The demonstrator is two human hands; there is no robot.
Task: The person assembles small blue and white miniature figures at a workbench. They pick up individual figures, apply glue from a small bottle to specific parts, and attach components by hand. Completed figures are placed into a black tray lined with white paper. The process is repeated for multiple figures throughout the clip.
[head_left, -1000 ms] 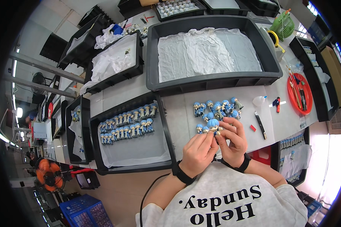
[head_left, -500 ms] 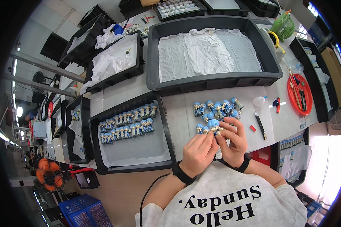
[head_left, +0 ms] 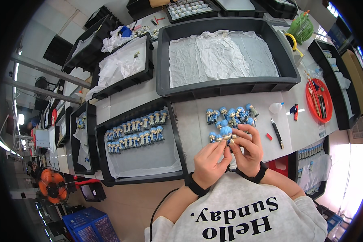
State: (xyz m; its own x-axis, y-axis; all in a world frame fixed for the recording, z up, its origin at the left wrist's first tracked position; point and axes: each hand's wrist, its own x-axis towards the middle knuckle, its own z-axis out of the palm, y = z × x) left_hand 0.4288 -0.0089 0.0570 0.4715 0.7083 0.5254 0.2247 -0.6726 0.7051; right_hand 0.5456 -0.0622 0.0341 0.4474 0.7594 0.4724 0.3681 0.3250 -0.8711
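At the counter's near edge: a person is working with two bare hands over the counter (head_left: 191,117), a black band sitting around each wrist.
Held figurine: the blue-haired figurine (head_left: 226,132) is facing toward the person, between the two hands, just on the near side of the loose cluster; fingers are hiding its lower part.
Left hand: the left hand (head_left: 211,159) is pinching the figurine from its lower left side, fingertips pressing together near its body.
Right hand: the right hand (head_left: 248,155) is gripping the figurine from its lower right side, the index finger arching above the thumb.
Loose cluster: several similar figurines (head_left: 232,116) are lying close together on the counter, beyond the hands.
Near-left tray: a black tray (head_left: 143,180) is standing at the counter's near edge, carrying two rows of figurines (head_left: 135,141) toward its far edge.
Large tray: a dark grey tray (head_left: 230,90) is standing beyond the cluster, a crumpled white sheet (head_left: 222,56) covering its floor.
Tools: a slender black tool (head_left: 277,134) is lying to the right of the hands, a small red piece (head_left: 269,136) lying just beside it.
Right edge: a red dish (head_left: 329,103) is holding brushes (head_left: 313,97) near the counter's right edge.
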